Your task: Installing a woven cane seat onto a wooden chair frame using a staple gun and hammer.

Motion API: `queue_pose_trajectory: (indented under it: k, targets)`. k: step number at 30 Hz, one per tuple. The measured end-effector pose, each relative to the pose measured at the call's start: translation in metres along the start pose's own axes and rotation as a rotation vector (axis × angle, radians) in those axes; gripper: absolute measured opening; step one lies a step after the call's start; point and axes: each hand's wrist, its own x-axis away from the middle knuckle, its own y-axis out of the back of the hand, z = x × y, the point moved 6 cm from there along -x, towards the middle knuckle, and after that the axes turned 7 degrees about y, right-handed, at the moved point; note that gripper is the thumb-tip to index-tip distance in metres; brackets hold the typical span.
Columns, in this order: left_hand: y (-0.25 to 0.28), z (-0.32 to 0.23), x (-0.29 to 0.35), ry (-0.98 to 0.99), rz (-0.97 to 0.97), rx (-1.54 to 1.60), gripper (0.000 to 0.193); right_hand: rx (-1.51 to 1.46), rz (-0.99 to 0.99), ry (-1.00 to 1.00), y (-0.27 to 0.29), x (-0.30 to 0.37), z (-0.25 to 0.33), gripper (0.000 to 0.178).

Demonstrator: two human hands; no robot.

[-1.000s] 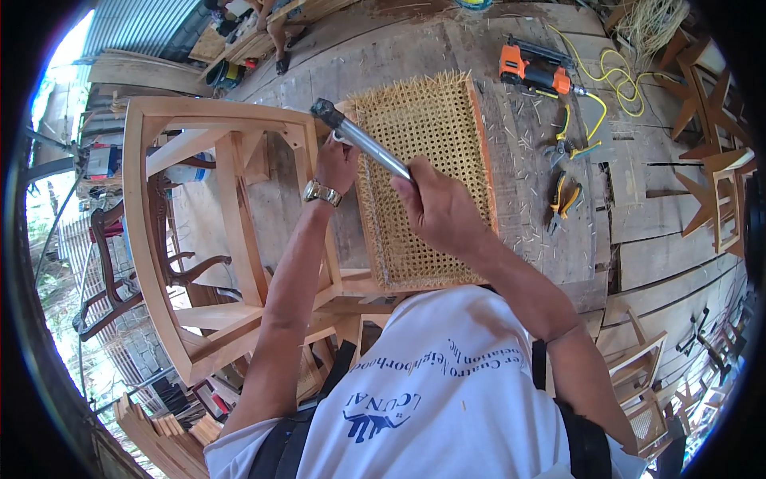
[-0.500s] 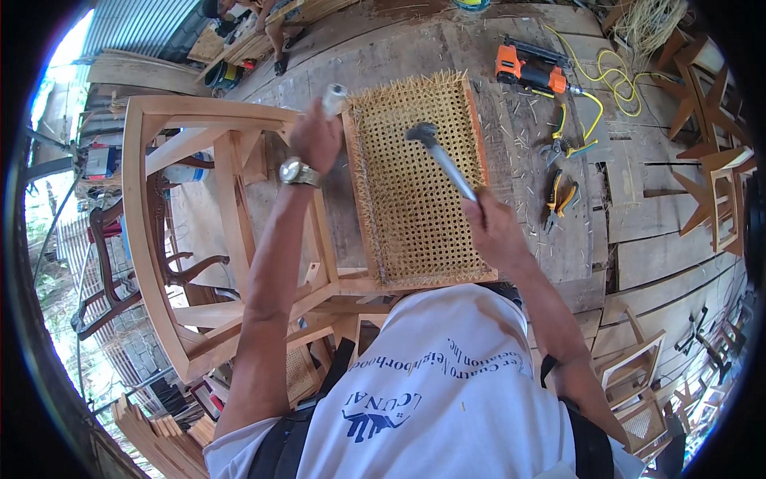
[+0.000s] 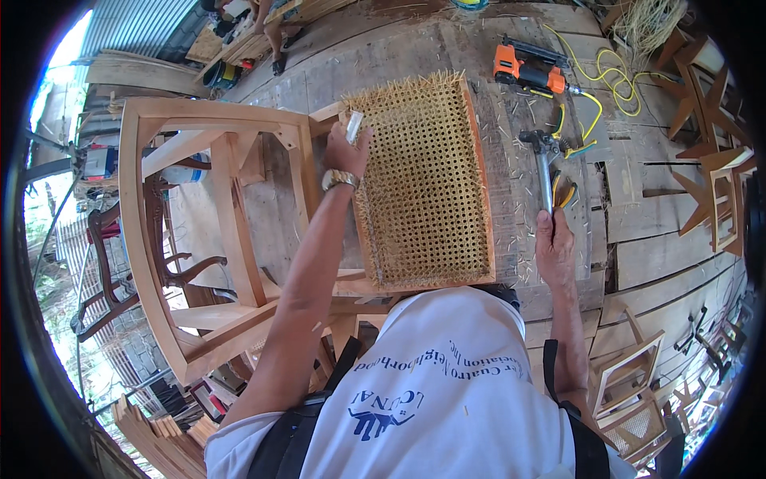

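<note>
A woven cane panel (image 3: 427,180) with a frayed, bristly edge is fixed in the seat of a bare wooden chair frame (image 3: 144,239) lying in front of me. My left hand (image 3: 349,152) is closed around a short whitish cylinder (image 3: 354,126), its kind unclear, at the panel's left edge. Off to the panel's right, my right hand (image 3: 555,239) grips the handle of a hammer (image 3: 546,172). The hammer's dark head lies over or beside the pliers (image 3: 567,191) and wire snips; whether it touches them I cannot tell.
An orange nail gun (image 3: 528,70) with a yellow hose (image 3: 618,80) lies at the far right on the wooden work surface (image 3: 511,271), among scattered cane scraps. Chair frames and wooden parts (image 3: 718,168) stand at the right. A person's leg (image 3: 275,40) shows at far left.
My right hand has swung the hammer from above the cane panel to the right, by the pliers. My left hand has moved slightly right and nearer, onto the panel's edge, still holding the cylinder.
</note>
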Motion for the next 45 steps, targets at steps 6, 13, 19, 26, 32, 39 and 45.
queue_pose_trajectory:
  k: [6,13,19,26,32,39,45]
  targets:
    - [-0.003,0.001,0.002,0.094,-0.055,-0.082,0.053,-0.002,0.043,0.013,-0.01,0.004,0.0,0.035]
    - [-0.034,0.008,-0.014,-0.088,0.179,-0.275,0.029,0.03,0.087,0.078,-0.021,-0.004,0.013,0.031]
    - [0.038,0.042,-0.115,0.175,-0.083,-0.223,0.036,0.006,0.109,0.101,-0.014,-0.008,0.018,0.031]
    - [0.034,0.017,-0.116,-0.05,-0.107,-0.263,0.053,0.008,0.126,0.117,-0.023,-0.02,0.017,0.031]
    - [-0.007,-0.014,-0.051,-0.219,-0.025,-0.09,0.044,0.0,0.122,0.127,-0.023,-0.021,0.022,0.03]
    - [-0.014,0.047,-0.089,0.17,-0.01,-0.096,0.029,-0.011,0.164,0.091,-0.023,-0.013,0.019,0.03]
    - [0.011,0.066,-0.049,0.025,-0.227,0.11,0.035,-0.006,0.167,0.027,-0.022,-0.012,0.017,0.032]
